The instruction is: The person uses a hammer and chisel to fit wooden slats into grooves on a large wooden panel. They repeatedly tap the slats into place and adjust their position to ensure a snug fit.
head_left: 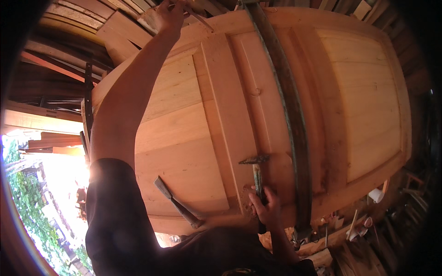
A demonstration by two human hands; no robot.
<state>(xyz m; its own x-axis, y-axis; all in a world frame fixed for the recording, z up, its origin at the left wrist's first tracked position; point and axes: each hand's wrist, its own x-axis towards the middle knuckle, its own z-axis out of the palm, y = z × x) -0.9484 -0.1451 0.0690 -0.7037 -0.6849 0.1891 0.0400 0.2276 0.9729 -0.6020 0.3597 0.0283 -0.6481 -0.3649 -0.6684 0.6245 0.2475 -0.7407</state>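
Note:
My right hand [267, 207] is wrapped round the handle of a hammer [257, 172], close to the near edge of a wooden panelled door [230, 87]. The hammer's head lies over the door's middle part. Stretched far forward, my left hand [168, 18] is at the door's far edge. Its fingers are closed on a thin wooden stick [200, 22], whose lower end points down at the door's frame. A chisel [177, 202] with a flat blade rests on the near left part of the door, touched by neither hand.
A long metal bar clamp [294, 110] crosses the door from far to near, right of the hammer. Stacked boards [69, 18] stand beyond the far left edge. Wood pieces [354, 257] and a white cup [376, 195] are at the lower right. Bright daylight enters at left.

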